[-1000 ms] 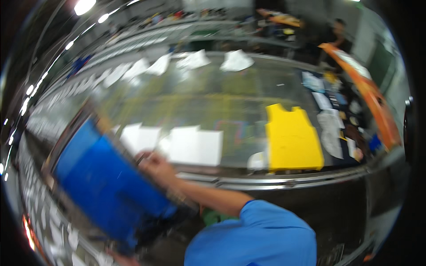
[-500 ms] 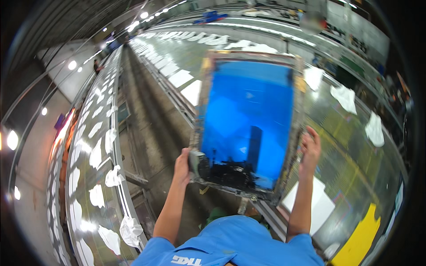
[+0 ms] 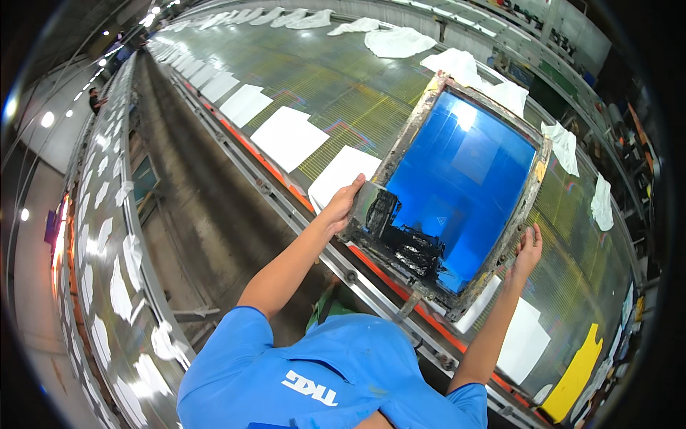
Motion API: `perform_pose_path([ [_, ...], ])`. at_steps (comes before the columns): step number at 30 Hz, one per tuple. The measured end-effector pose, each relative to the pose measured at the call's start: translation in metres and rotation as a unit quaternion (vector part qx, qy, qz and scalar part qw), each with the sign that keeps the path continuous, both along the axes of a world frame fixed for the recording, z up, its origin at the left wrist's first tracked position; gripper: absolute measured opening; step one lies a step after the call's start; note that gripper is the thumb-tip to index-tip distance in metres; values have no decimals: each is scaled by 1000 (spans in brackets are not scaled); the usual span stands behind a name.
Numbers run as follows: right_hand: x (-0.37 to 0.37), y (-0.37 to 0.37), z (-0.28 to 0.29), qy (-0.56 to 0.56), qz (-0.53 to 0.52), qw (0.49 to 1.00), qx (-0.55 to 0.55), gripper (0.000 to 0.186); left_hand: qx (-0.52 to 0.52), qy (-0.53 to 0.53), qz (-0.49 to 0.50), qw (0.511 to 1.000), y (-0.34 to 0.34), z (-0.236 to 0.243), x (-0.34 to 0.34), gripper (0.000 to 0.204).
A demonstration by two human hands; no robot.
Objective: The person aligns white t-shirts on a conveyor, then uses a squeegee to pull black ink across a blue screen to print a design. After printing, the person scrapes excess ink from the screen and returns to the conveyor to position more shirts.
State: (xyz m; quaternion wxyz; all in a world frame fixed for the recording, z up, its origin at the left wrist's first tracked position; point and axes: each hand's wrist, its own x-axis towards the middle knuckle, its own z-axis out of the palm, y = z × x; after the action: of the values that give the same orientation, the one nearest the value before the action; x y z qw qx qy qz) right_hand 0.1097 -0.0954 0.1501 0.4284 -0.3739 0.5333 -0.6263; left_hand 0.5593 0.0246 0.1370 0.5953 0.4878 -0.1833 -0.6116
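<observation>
A screen-printing frame (image 3: 410, 134) with bright blue mesh (image 3: 475, 171) is tilted over the long table in front of me. Thick black ink (image 3: 418, 252) lies along its near end. My left hand (image 3: 346, 204) is closed around the near left corner, where an ink-smeared block (image 3: 376, 209), seemingly a squeegee, rests inside. At the right side bar, my right hand (image 3: 527, 249) supports the frame with curved fingers; part of its grip is hidden. White flat pieces (image 3: 289, 137) lie along the table's near edge, one partly beneath the frame.
The long printing table (image 3: 321, 64) has an orange-red strip and metal rail (image 3: 286, 204) along its edge. White cloth pieces (image 3: 400, 43) line its far side. A yellow piece (image 3: 575, 372) lies at right. Left of the aisle (image 3: 193, 164) runs another table with white pieces (image 3: 120, 289).
My body and view have turned toward the right-hand table. The frame has moved right and tilted clockwise, now over the table edge, with both hands still at its sides.
</observation>
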Motion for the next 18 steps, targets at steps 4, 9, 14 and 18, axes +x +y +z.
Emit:
perform_pose_path([
  [4, 11, -17, -73, 85, -67, 993, 44, 39, 100, 52, -83, 990, -33, -41, 34, 62],
  [9, -12, -17, -132, 351, -95, 931, 28, 37, 94, -119, -138, 979, -24, -66, 41, 83],
  [14, 1, -8, -156, 288, -100, 952, 39, 33, 38, -88, -147, 984, -17, -78, 55, 93],
  [18, 34, -7, -163, 284, -121, 947, 90, 33, 40, -148, -117, 981, -13, -90, 69, 98],
])
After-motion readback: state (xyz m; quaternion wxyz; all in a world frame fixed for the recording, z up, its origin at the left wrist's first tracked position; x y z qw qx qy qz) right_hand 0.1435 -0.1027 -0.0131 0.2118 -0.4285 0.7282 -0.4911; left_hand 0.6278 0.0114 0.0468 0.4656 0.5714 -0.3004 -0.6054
